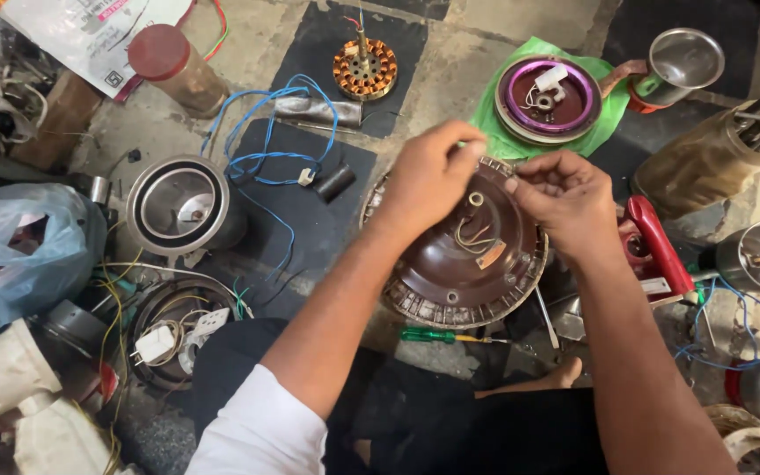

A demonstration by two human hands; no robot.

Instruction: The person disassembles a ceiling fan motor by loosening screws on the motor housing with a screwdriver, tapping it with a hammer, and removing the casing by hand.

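Observation:
A round brown fan-motor housing (459, 264) lies tilted on the floor before me, with loose wires and a small label inside it. My left hand (428, 176) rests on its upper rim, fingers pinched together near the top edge. My right hand (565, 198) is also at the upper rim, fingertips pinched close to the left hand's; what they pinch is too small to tell. A green-handled screwdriver (437, 335) lies just below the housing.
A copper-wound stator (365, 69) sits at the back. A purple-rimmed motor cover (549, 98) lies on green plastic. A metal drum (182, 207) and blue wires (266, 149) are left. A red tool (657, 246) and metal cups (683, 60) are right.

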